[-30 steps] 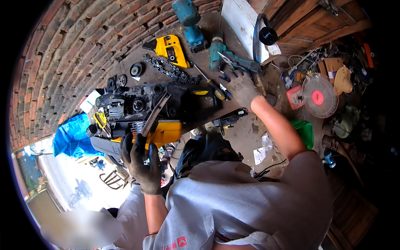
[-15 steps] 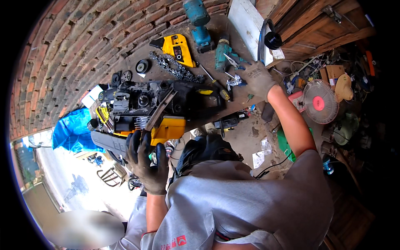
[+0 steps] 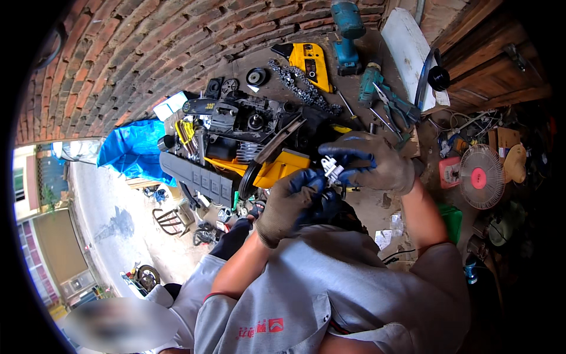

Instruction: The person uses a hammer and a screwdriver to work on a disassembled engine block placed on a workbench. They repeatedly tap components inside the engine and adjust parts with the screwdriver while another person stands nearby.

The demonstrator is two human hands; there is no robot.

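Small white part (image 3: 331, 170): being pinched between the gloved fingertips of the left hand (image 3: 289, 203) and right hand (image 3: 377, 162), both clenching on it, above the worktable (image 3: 259, 62) edge. Risk: the thick gloves may be dulling the feel, so it could slip and drop into the floor clutter. Beyond: dismantled yellow-and-black chainsaw (image 3: 236, 147), loose saw chain (image 3: 303, 88), teal drill (image 3: 348, 32); brick wall (image 3: 118, 53) behind.

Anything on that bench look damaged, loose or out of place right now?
The chainsaw lies stripped open: its yellow side cover and saw chain lie loose on the bench beside it, with small round parts by them. Both gloved hands, left hand and right hand, pinch a small white part. Nothing looks spilled.
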